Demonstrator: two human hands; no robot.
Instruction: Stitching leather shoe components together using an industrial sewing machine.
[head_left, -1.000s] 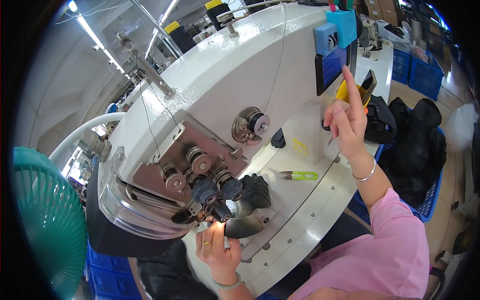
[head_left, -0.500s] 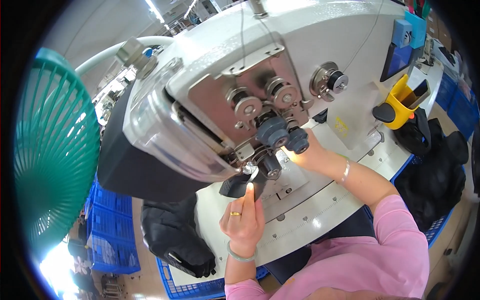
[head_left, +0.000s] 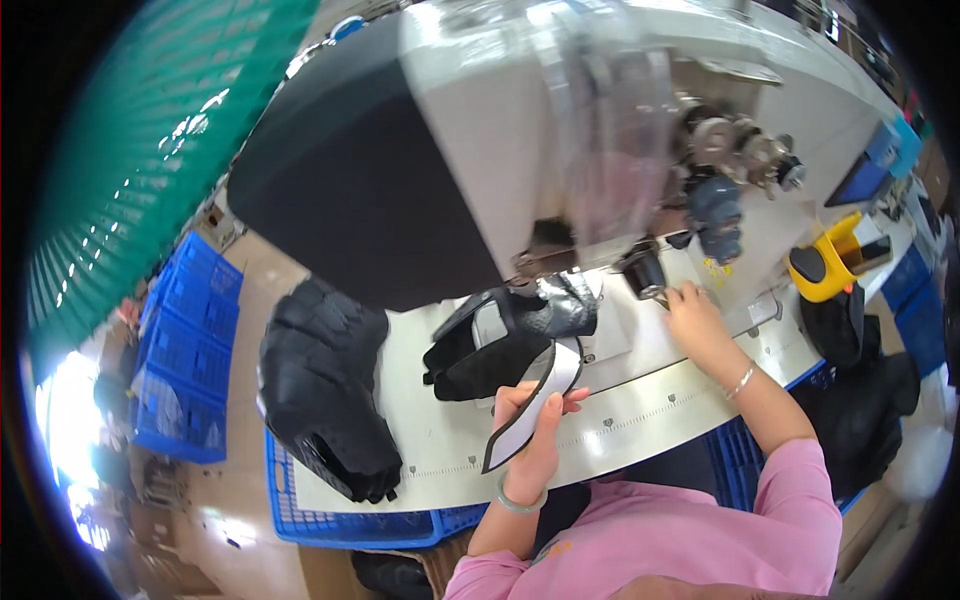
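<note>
The left hand (head_left: 535,435) pinches a curved white strip with black edging (head_left: 562,372) above the glossy white table (head_left: 430,440), near a black fabric piece (head_left: 482,366); the right hand (head_left: 700,325) half-curls, its grip unclear
</note>
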